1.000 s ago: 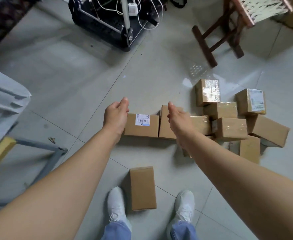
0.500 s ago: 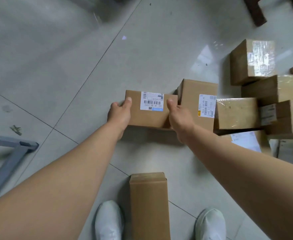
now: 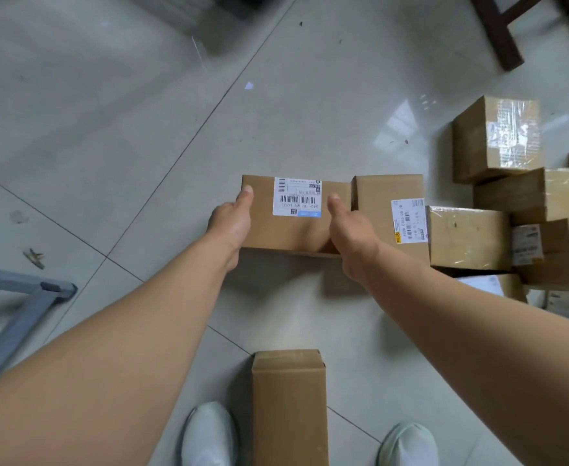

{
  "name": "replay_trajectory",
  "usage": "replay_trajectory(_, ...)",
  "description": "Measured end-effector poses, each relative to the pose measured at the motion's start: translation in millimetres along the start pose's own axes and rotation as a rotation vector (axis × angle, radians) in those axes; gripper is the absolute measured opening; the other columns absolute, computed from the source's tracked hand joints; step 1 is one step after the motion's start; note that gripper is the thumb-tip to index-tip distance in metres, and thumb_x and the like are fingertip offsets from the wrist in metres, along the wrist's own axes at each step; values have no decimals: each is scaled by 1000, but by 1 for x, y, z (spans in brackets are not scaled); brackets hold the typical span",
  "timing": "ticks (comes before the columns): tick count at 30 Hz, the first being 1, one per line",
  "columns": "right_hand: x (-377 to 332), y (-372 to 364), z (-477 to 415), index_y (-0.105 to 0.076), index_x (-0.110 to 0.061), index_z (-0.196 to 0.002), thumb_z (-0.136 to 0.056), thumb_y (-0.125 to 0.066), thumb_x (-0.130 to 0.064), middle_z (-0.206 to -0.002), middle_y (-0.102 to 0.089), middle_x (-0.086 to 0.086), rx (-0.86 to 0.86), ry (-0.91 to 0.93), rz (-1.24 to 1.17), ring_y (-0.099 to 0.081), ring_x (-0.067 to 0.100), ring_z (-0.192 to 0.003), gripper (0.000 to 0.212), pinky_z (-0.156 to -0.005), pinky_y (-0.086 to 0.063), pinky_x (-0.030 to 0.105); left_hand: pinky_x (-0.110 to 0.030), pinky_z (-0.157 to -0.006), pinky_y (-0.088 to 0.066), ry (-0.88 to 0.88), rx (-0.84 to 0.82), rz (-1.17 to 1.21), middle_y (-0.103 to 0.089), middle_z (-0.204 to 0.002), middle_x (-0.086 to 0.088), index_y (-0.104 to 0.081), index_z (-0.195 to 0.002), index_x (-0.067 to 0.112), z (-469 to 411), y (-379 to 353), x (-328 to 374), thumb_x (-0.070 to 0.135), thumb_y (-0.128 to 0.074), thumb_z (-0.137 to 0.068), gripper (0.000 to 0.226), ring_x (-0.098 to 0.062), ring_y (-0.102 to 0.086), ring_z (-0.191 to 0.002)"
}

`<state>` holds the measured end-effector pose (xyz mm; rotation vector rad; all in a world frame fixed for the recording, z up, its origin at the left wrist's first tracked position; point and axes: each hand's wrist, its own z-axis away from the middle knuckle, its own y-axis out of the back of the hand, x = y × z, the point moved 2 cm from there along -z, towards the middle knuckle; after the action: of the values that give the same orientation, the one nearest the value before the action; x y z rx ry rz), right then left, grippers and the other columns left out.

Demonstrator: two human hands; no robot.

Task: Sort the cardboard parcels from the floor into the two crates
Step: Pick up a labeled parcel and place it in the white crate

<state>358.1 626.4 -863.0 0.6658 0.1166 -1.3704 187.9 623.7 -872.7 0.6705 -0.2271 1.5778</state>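
Observation:
A brown cardboard parcel with a white barcode label (image 3: 294, 227) is held between both hands just above the tiled floor. My left hand (image 3: 231, 223) grips its left end, thumb on top. On its right end sits my right hand (image 3: 348, 235), thumb on the top face. Right beside it lies a second labelled parcel (image 3: 389, 210). More parcels are piled at the right (image 3: 468, 238), one taped and standing taller (image 3: 496, 137). A plain long parcel (image 3: 289, 408) lies between my feet. No crate is in view.
A grey metal frame leg (image 3: 24, 311) crosses the floor at the left. Dark wooden stool legs (image 3: 498, 31) stand at the top right. My white shoes (image 3: 209, 435) flank the long parcel. Open tiled floor (image 3: 125, 112) stretches ahead and left.
I bent lower and both hands closed on the labelled parcel's ends. Since half a second ago the parcel looks slightly raised off the floor, casting a shadow beneath.

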Motion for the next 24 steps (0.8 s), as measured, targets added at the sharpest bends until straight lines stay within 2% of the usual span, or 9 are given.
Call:
replay_trajectory(4, -34, 20, 43, -48, -6, -134, -96, -35, -54, -140, -42, 12, 45, 50, 8, -40, 30, -126, 62, -98, -33, 34, -34, -97, -46, -19, 24, 23, -65, -112, -1, -60, -97, 21, 47, 15, 40, 58, -43, -93, 41, -22, -61, -106)
replay_trajectory(6, -57, 37, 73, -52, -6, -131, -98, -32, -52, -136, -46, 15, 73, 103, 24, -37, 32, -129, 60, -103, -32, 36, -38, -98, -48, -46, 45, 49, -67, -112, -5, -58, -88, 21, 78, 23, 64, 58, -44, -92, 39, -26, -63, -106)
replay_trajectory(8, -81, 57, 109, -52, -5, -130, -96, -33, -56, -134, -47, 16, 124, 120, 6, -43, 32, -122, 64, -101, -35, 36, -44, -98, -48, -62, 51, 93, -67, -113, -5, -62, -96, 20, 115, 32, 91, 61, -47, -88, 44, -27, -63, -105)
replay_trajectory(11, -117, 93, 169, -51, 1, -129, -93, -37, -60, -119, -50, 12, 169, 150, -99, -49, 27, -103, 72, -84, -37, 32, -45, -98, -48, -60, 45, 153, -66, -115, -1, -63, -110, 18, 179, 48, 133, 61, -47, -89, 50, -24, -63, -106)
replay_trajectory(13, -139, 121, 214, -51, 1, -126, -94, -40, -56, -111, -52, 9, 175, 170, -174, -49, 24, -97, 67, -78, -35, 29, -45, -98, -48, -59, 38, 171, -66, -113, 0, -63, -110, 18, 228, 58, 161, 59, -45, -91, 49, -22, -63, -105)
replay_trajectory(17, -189, 175, 318, -52, -3, -124, -95, -44, -49, -110, -56, 7, 195, 253, -303, -51, 20, -93, 55, -80, -41, 28, -44, -97, -49, -83, 17, 227, -67, -113, -1, -62, -116, 15, 333, 80, 221, 59, -45, -92, 53, -21, -63, -103)
replay_trajectory(18, -202, 187, 347, -53, -5, -119, -96, -44, -48, -105, -55, 5, 198, 276, -328, -52, 19, -89, 50, -79, -41, 28, -43, -94, -51, -95, 10, 251, -67, -110, -1, -61, -117, 14, 359, 87, 237, 59, -45, -92, 54, -21, -63, -99)
replay_trajectory(21, -233, 219, 420, -53, -7, -99, -94, -45, -49, -99, -61, 5, 176, 323, -399, -58, 18, -84, 43, -76, -48, 31, -29, -63, -52, -142, -18, 315, -66, -97, -2, -59, -118, 10, 434, 111, 282, 57, -45, -93, 55, -17, -62, -78)
replay_trajectory(24, -258, 246, 495, -54, -2, -105, -93, -42, -54, -106, -62, 9, 183, 379, -407, -60, 22, -90, 54, -57, -44, 26, -25, -51, -48, -193, -45, 338, -66, -107, -5, -58, -123, 10, 506, 138, 321, 60, -44, -92, 61, -17, -62, -74)
